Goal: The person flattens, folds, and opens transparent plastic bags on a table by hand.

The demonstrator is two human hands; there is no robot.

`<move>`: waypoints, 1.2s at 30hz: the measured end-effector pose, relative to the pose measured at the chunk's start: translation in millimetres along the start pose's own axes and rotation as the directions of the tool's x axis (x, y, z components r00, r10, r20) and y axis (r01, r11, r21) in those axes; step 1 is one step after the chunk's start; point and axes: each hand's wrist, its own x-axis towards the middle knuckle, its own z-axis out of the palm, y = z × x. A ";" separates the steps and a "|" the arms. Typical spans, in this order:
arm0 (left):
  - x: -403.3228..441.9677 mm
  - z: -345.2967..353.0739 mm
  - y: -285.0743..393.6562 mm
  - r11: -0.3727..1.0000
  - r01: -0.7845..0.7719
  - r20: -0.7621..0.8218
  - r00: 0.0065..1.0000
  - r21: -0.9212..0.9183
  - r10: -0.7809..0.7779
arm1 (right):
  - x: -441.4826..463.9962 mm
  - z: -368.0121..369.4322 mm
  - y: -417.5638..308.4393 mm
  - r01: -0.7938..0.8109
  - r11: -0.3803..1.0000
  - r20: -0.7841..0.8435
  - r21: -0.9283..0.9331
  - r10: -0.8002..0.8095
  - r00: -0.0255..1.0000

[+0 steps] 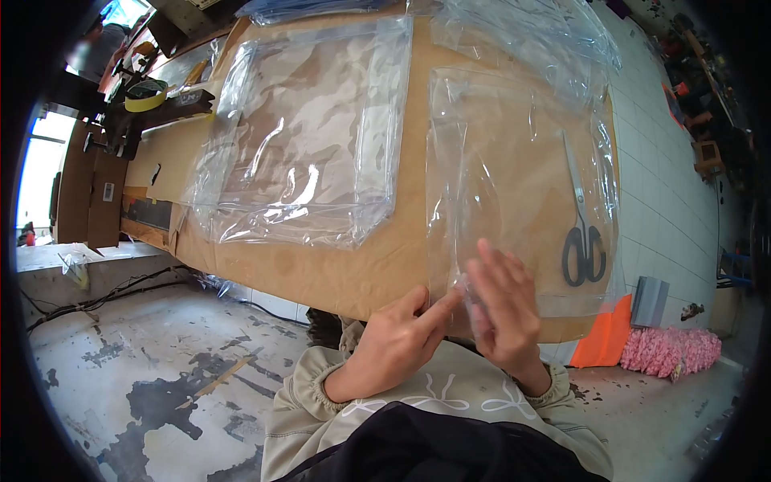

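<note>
- I watch from afar: the clear plastic sheet (514, 189) lies flat on the right part of the bench (321, 281), with its near left corner at the two grips.
- The left grip (440, 299) comes from the left side. Its index finger is stretched toward this corner, the thumb stands apart from it, and the other fingers are curled.
- The right grip (482, 281) is just beside, its fingers rather straight and raised over the sheet's near left edge.
- As the film is transparent and the right grip is blurred, I cannot tell whether either one pinches the plastic.
- I suppose both work close to the body because the edge is easier to control there; most of the sheet extends away from them.
- The scissors (581, 213) rest on the sheet's right side, handles toward the person, probably for easy reach.
- The camouflage-patterned plastic piece (313, 132) lies separately at left, perhaps so that it leaves this corner free.
</note>
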 end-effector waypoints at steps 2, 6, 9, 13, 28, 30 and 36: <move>-0.9 2.3 -4.8 0.990 -0.016 0.050 0.999 0.138 0.009 | 0.7 4.1 0.3 0.016 0.995 0.140 -0.098 -0.002 0.990; 2.0 -11.2 -5.0 0.993 0.038 0.084 0.995 0.112 -0.047 | 0.2 9.5 -2.6 0.042 0.979 0.271 -0.201 0.014 0.962; 5.5 -16.6 -10.0 0.999 0.049 -0.008 0.999 -0.004 -0.049 | 1.4 10.0 -5.3 0.026 0.972 0.307 -0.233 0.048 0.951; 6.0 -10.2 -2.1 0.993 0.048 -0.045 0.998 -0.112 -0.054 | 4.8 5.9 -6.6 0.011 0.977 0.324 -0.211 0.060 0.944; 20.4 14.4 7.4 0.747 0.203 -0.002 0.964 -0.633 -0.264 | -59.4 -0.2 3.5 0.189 0.952 -0.254 -0.241 -0.249 0.934; 21.1 10.9 11.8 0.790 0.188 -0.004 0.972 -0.584 -0.235 | -64.5 -0.3 3.7 0.135 0.947 -0.294 -0.292 -0.223 0.929; 20.2 11.3 9.3 0.818 0.193 -0.016 0.971 -0.543 -0.240 | -67.3 -2.8 0.0 0.030 0.904 -0.294 -0.426 -0.170 0.941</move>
